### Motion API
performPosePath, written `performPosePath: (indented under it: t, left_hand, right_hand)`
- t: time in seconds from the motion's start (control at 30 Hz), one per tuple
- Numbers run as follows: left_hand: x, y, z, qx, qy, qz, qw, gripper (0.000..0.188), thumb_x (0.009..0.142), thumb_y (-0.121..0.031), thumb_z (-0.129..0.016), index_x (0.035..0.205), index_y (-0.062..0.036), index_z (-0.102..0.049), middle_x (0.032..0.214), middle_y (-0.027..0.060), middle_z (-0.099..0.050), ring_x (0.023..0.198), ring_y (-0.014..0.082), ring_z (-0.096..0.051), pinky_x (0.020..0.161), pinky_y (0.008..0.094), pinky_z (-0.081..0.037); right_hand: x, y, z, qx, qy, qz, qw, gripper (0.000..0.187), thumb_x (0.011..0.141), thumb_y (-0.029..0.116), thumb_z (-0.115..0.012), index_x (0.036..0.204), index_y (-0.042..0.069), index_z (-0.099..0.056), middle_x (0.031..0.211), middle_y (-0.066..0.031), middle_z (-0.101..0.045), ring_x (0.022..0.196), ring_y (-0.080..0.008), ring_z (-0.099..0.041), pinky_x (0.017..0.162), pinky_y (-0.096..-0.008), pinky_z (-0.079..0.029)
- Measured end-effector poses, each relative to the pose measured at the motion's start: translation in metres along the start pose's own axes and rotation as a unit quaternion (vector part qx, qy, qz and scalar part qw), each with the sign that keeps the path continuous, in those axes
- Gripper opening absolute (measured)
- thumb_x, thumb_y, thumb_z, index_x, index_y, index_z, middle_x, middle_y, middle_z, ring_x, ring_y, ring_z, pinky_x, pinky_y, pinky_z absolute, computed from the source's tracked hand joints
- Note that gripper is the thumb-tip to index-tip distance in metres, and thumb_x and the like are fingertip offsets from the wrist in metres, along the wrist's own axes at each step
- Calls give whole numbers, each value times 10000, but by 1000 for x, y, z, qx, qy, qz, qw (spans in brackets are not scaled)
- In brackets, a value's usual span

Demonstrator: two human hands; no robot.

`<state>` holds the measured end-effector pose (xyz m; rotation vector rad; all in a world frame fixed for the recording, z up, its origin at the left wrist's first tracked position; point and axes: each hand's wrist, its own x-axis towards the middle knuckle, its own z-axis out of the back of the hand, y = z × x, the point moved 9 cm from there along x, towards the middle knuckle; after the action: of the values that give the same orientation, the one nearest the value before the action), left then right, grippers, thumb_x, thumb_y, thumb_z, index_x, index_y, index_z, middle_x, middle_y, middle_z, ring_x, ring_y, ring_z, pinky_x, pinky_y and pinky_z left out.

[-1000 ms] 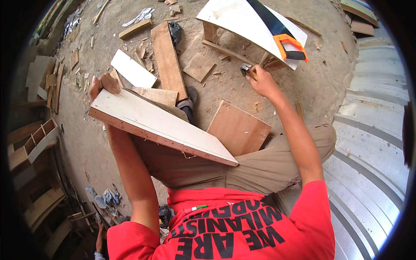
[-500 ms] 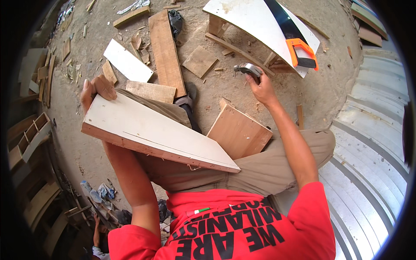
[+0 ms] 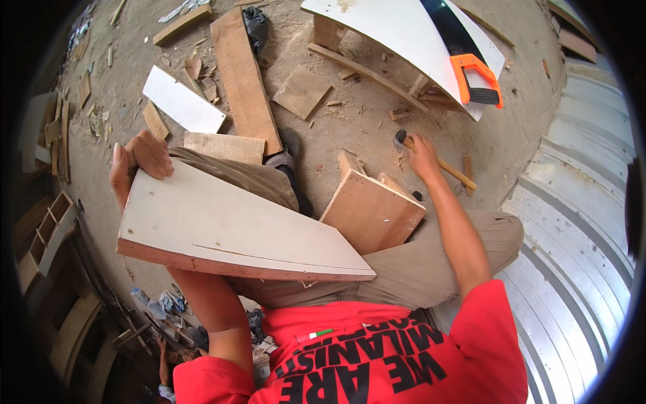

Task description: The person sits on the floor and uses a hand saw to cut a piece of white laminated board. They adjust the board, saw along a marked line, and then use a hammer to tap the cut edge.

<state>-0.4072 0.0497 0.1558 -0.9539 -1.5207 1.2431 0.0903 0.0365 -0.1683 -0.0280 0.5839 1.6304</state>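
Note:
A white-faced wooden board (image 3: pixel 235 219) with a raw reddish-brown edge lies tilted across my lap. My left hand (image 3: pixel 145 161) is closed over its upper left corner, thumb on the outer side. Off to the right, low over the ground, my right hand (image 3: pixel 422 158) is closed round a hammer (image 3: pixel 454 173) close to its head. The wooden handle sticks out past my wrist to the right. Beside the board's right end, between my legs, sits a brown wooden block (image 3: pixel 373 212), partly covered by the board.
A white-topped wooden stand (image 3: pixel 383 30) at the far side bears an orange-handled handsaw (image 3: pixel 476 82). Loose planks (image 3: pixel 243 81), a white offcut (image 3: pixel 183 99) and a square piece (image 3: pixel 302 92) litter the ground. Corrugated metal sheet (image 3: pixel 572 222) lies at right; another person's arm (image 3: pixel 163 363) shows lower left.
My right hand has moved down and slightly right with the hammer, whose handle now shows. The board's left end has come down a little, still in my left hand.

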Motion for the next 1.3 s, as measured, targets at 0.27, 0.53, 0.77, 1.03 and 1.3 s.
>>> performPosePath:
  t: [0.27,0.53,0.77,1.03,1.3]
  left_hand:
    - [21,27,-9,-48,28,39,998,539,1051,-283,-292,575,-89,-455,554,47,-390,563,143,-366,608,304,-351]
    - [33,46,-18,-35,69,53,996,540,1045,-310,-318,569,-91,-449,559,46,-406,530,130,-361,547,287,-327]
    - [34,43,-32,138,59,-31,988,439,1040,-295,-365,697,-49,-485,601,39,-441,556,149,-413,594,295,-381]
    - [36,49,-78,163,-5,-20,986,302,975,-247,-558,1051,23,-669,721,89,-639,645,195,-618,611,319,-484]
    - [23,29,-162,131,56,-38,989,473,1008,-343,-446,644,-42,-465,609,-17,-438,591,117,-395,567,318,-314]
  right_hand:
    - [15,84,64,169,40,-18,985,266,865,198,-712,1065,28,-669,1005,-163,-666,928,-321,-639,818,-411,-492]
    - [-41,116,74,156,227,135,952,427,738,285,-845,1011,22,-647,964,-156,-670,928,-323,-639,799,-405,-502]
    - [-82,108,46,102,252,132,953,577,647,298,-904,1064,35,-603,969,-143,-662,962,-348,-630,797,-422,-497]
    - [-67,78,52,320,243,72,913,189,797,187,-812,905,40,-763,858,-75,-744,793,-152,-669,746,-320,-521]
    - [-91,139,179,726,103,83,675,282,978,226,-630,1095,-20,-701,950,-108,-731,799,-151,-668,711,-285,-538]
